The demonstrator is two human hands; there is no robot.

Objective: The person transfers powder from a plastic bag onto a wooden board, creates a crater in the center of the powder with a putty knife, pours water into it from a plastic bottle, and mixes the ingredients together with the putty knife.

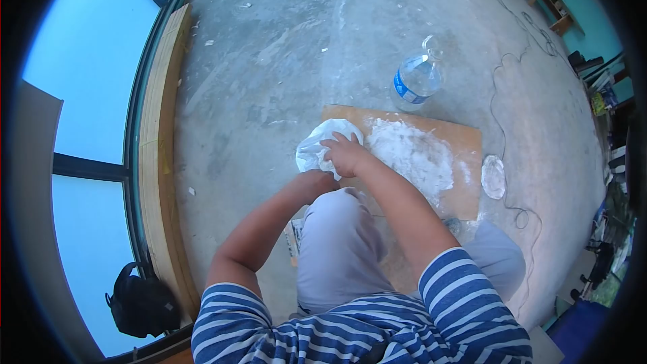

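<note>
A striped shirt (323, 334) is facing a brown board (465, 133). At its left edge, right hand (347, 154) and left hand (315, 185) are meeting at a white bag (312, 143), each grip unclear.

Bright bluish light from the panes (84, 74) at left, strong fisheye bowing, black corners

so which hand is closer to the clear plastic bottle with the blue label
Right. The right hand is at the white bag, below and left of the clear plastic bottle in view; the left hand is farther off, lower and further left, close to the knee.
</note>
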